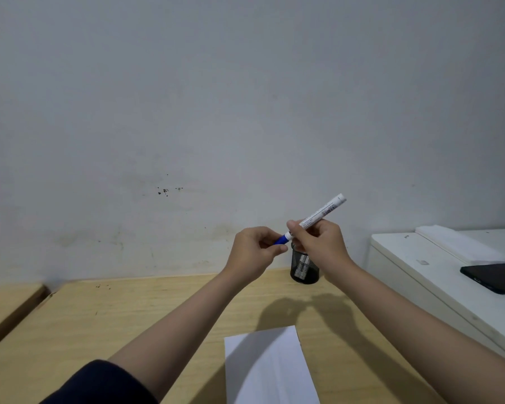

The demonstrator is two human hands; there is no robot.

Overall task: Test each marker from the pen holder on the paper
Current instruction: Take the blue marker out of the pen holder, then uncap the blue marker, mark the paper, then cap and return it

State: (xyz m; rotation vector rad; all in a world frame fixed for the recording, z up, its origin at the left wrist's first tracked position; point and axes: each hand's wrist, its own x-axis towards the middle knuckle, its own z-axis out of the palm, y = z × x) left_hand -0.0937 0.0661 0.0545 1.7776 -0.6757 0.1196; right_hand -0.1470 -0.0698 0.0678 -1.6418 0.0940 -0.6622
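Blue cap sitting pinched in left hand fingertips; right hand closing round white marker barrel, both raised above pen holder near bench far edge. Paper lying at near edge, well below. Risks: cap jerking free, nib striking fingers, elbow nudging holder. Cannot tell whether cap is coming off or going on.
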